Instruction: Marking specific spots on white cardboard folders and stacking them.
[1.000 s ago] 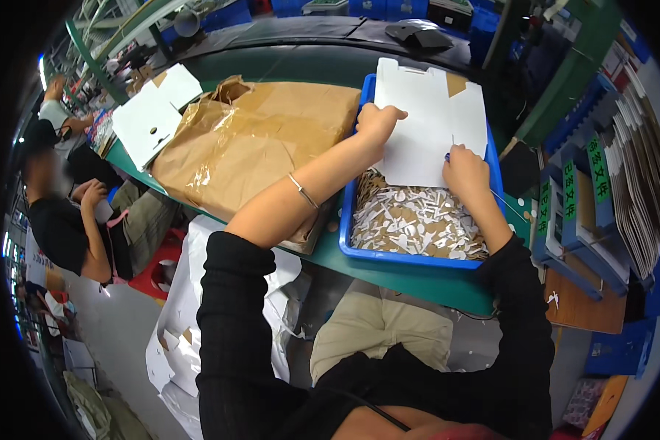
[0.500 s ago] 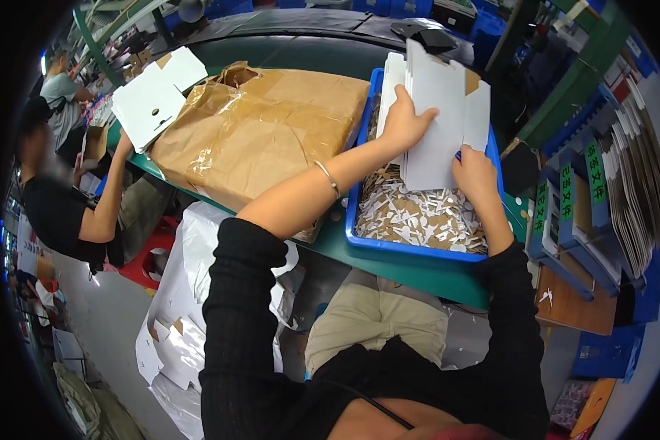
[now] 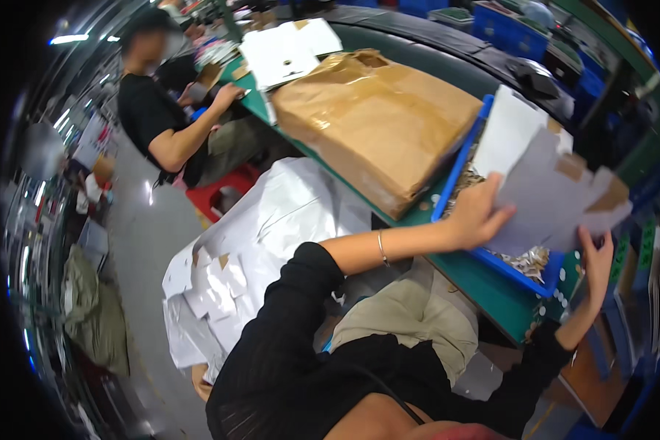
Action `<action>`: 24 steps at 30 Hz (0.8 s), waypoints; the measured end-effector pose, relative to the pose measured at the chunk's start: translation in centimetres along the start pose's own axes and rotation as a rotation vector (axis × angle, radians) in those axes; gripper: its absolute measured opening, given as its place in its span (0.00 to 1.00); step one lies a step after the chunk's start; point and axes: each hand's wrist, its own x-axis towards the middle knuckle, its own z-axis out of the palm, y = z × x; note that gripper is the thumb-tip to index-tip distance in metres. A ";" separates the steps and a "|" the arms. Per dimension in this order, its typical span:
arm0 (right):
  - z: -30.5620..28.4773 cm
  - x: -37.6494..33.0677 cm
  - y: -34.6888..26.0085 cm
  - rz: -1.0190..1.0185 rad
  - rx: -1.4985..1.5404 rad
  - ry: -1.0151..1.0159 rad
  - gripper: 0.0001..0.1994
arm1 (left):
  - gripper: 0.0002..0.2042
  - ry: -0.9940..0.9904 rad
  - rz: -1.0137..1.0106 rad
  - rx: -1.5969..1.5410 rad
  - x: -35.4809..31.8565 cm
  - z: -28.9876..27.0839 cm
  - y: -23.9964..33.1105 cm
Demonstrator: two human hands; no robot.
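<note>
My left hand (image 3: 480, 216) grips the left edge of a white cardboard blank (image 3: 539, 194), fingers behind it and thumb on the front. The blank is tilted above the blue tray, with notched flaps and brown patches at its right end. My right hand (image 3: 598, 268) pinches the blank's lower right edge; whether it also holds a small tool I cannot make out. Under the blank, the blue tray (image 3: 458, 183) holds small paper scraps (image 3: 524, 265). More white cardboard (image 3: 507, 136) lies at the tray's far end, partly covered by the blank.
A brown paper-wrapped package (image 3: 381, 125) sits left of the tray on the green table (image 3: 484, 290). White flattened boxes (image 3: 282, 55) lie beyond it. A co-worker (image 3: 161, 110) sits at the left. White sheeting (image 3: 271, 227) hangs beside my legs; files (image 3: 656, 271) stand at the right.
The view has turned left. The cardboard blank has tilted to the right, away from the white cardboard at the tray's far end. My right hand has moved outward along its edge.
</note>
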 end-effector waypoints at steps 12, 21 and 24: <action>3.6 -4.2 1.5 -0.234 -0.099 0.008 0.23 | 0.19 0.093 -0.160 -0.143 -4.1 1.1 -0.2; 4.7 -4.3 -1.3 -0.437 -0.171 0.397 0.18 | 0.09 0.135 -0.104 -0.061 0.2 -0.3 -1.9; 4.0 -5.6 -4.4 -0.485 -0.271 0.769 0.15 | 0.11 0.123 -0.178 0.084 0.9 0.7 -2.6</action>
